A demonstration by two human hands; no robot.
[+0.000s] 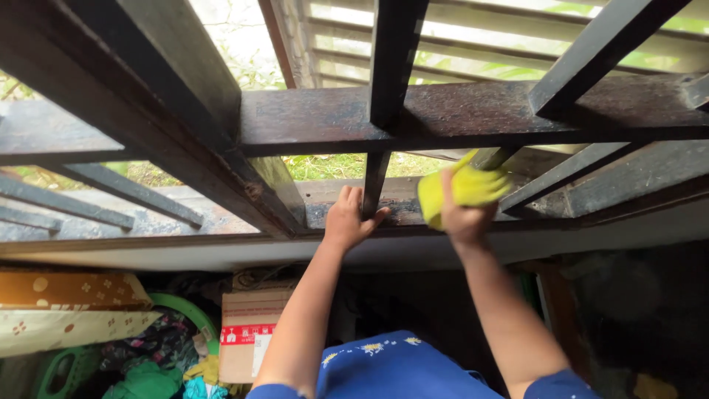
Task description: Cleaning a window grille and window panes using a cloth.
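Yellow cloth [464,191] was what you had bunched in your right hand [461,214], fingers folded tight over it, pressed against the foot of a slanted window bar [493,157] just where that bar met the dark lower sill [402,210]. Your left hand [347,220] rested on the same sill with the fingers loosely spread, thumb and forefinger either side of the base of the upright bar [375,185] — a light brace more than a hold, gripping nothing you could lift. That split of work looked sound: one hand steadied you while the other scrubbed. To do this well, you wanted the wad folded flat enough to wrap round the bar instead of riding on one face, and you wanted to stroke down towards the sill so loosened grime landed where the next pass would take it. The thick wooden crossbeam [473,111] above showed pale specks and dull patches, so the timber seemed rough; I judged that steady pressure would serve better than fast rubbing, which could snag the fabric on the grain. The corner between bar and sill was the likeliest dirt trap, and a pinched edge of fabric would reach into it. Below you stood a cardboard box [245,332] and heaped clothes [159,362] — anything dislodged could fall onto them.
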